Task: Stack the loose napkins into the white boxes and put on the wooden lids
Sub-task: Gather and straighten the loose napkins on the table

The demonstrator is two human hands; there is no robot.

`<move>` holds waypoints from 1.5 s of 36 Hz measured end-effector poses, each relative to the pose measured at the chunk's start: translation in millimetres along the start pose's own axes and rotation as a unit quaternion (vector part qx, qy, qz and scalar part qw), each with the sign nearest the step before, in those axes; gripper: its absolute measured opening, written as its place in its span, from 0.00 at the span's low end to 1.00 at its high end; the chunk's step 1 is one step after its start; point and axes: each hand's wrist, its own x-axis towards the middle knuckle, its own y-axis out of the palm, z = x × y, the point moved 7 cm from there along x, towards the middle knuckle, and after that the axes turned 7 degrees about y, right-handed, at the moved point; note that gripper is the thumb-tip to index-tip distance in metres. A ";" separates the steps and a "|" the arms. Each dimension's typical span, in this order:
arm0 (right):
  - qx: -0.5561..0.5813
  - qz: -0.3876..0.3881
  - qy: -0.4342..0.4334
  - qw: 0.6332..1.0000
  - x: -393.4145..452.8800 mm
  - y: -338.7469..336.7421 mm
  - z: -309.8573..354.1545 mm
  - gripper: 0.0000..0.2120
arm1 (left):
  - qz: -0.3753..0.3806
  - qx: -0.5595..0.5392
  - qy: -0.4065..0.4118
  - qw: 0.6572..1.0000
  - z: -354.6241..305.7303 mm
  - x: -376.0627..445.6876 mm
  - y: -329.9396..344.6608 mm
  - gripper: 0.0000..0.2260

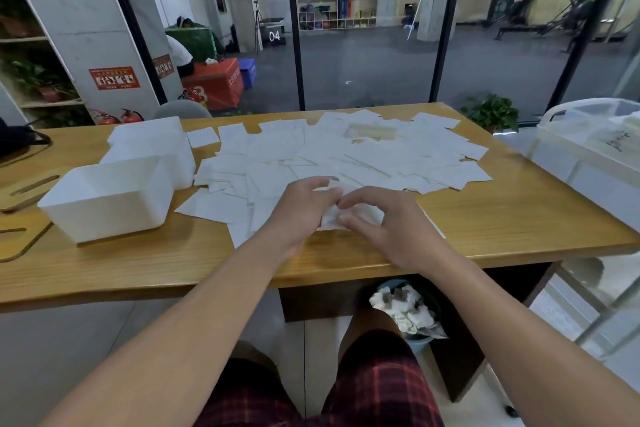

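Head view: both hands' fingers (341,198) pinching one napkin (330,217) near the table (502,218) front edge, bare wood alongside.

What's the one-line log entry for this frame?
phase: gathering | left hand + right hand: both pinch napkin | box: looks empty | lids: off, table left | pile: loose

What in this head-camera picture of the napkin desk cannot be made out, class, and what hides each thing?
- Head view: the napkin both hands hold; the left hand and right hand cover most of it.
- Far white boxes: the near white box stands in front; their insides are hidden.
- Wooden lids: cut off by the left edge.
- Red poster: print too small.
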 end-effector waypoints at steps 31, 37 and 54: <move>-0.040 -0.110 0.130 0.984 66.2 60.5 -30.9 0.11 | -0.139 0.439 0.084 0.884 39.5 2.6 -115.3 0.11; -0.080 -0.124 0.122 0.982 55.4 45.8 -33.2 0.13 | -0.135 0.465 0.100 0.869 33.7 1.2 -112.5 0.17; -0.207 -0.131 0.142 0.959 -7.8 -5.6 -64.2 0.12 | -0.029 0.400 0.170 0.900 25.2 -2.3 -39.3 0.10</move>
